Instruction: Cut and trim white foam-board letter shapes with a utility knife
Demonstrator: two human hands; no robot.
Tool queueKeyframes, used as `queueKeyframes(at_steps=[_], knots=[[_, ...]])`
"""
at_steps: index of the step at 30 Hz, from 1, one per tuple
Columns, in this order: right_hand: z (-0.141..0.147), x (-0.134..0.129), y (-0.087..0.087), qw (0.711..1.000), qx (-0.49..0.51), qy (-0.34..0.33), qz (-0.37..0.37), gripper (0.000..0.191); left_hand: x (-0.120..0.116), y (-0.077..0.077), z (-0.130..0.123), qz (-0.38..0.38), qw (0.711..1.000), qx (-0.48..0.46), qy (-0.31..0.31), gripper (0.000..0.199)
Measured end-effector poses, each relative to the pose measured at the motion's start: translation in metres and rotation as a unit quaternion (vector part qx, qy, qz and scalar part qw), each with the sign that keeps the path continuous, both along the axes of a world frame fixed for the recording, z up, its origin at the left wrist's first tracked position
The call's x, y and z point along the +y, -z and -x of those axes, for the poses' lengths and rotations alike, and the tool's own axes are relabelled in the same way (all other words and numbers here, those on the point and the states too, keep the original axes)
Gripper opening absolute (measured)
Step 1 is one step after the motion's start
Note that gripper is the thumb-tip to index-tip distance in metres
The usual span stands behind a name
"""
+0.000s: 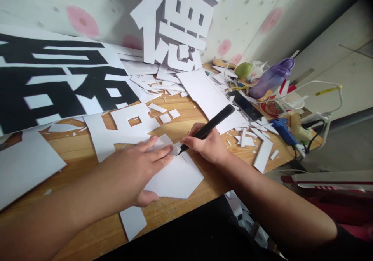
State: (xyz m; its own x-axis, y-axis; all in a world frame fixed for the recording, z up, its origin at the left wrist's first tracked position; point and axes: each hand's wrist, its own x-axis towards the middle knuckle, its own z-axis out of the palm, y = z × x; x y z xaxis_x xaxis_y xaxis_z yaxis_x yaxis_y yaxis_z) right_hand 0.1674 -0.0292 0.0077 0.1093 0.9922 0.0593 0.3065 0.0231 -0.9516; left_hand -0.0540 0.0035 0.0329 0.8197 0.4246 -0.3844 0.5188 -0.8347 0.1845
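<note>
My right hand grips a black pen-shaped tool, slanted with its thin tip down on a white foam board piece. Whether that tip is a blade or a nib, I cannot make out. Short thin lines show on the board beside the tip. My left hand lies flat with fingers stretched out, pressing on the white pieces just left of the tip. Under and beyond it is a white cut-out character with square openings, partly covered by the hand. Small white squares lie just past it.
Printed black characters on a sheet lie at the left. A large white cut-out character leans on the wall. At the right are a phone, a purple bottle, a paper cup, a blue glue gun and foam scraps.
</note>
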Motion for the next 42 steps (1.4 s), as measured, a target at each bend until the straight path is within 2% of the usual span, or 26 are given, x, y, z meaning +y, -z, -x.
queueKeyframes(at_steps=[11,15,17,20,22,25,27,30,34,37,42], knots=[[-0.003,0.002,-0.001,1.0,-0.006,-0.014,0.013,0.03,0.001,0.001,0.0,0.004,1.0,-0.008,-0.004,0.082],[-0.02,0.003,0.001,0.999,-0.016,0.051,0.002,0.025,0.0,-0.001,0.002,0.009,1.0,-0.011,-0.008,0.081],[-0.033,0.004,0.003,0.994,0.028,0.104,-0.017,0.025,0.0,-0.001,0.003,0.006,1.0,-0.027,-0.007,0.081],[-0.047,0.004,0.002,0.975,0.152,0.16,-0.034,0.027,0.0,0.002,0.004,0.003,0.999,-0.039,-0.005,0.08],[-0.047,0.003,0.0,0.964,0.209,0.157,-0.045,0.029,0.0,0.003,0.004,0.001,0.999,-0.046,-0.005,0.08],[-0.037,-0.002,-0.004,0.969,0.219,0.091,-0.062,0.03,0.0,0.003,0.003,-0.002,0.998,-0.061,-0.01,0.082],[-0.03,-0.007,-0.006,0.985,0.163,0.02,-0.057,0.031,-0.001,0.002,0.003,-0.002,0.998,-0.068,-0.014,0.082],[-0.022,-0.013,-0.007,0.993,-0.017,-0.091,-0.077,0.046,-0.002,0.003,0.004,-0.01,0.996,-0.084,-0.017,0.079],[-0.012,-0.015,-0.008,0.944,-0.256,-0.169,-0.125,0.039,-0.004,0.005,0.007,-0.029,0.995,-0.097,-0.017,0.076],[-0.007,-0.014,-0.008,0.92,-0.324,-0.175,-0.135,0.034,-0.004,0.007,0.007,-0.041,0.994,-0.097,-0.01,0.074],[-0.003,-0.011,-0.009,0.9,-0.354,-0.202,-0.151,0.026,-0.004,0.008,0.007,-0.042,0.994,-0.097,0.014,0.067]])
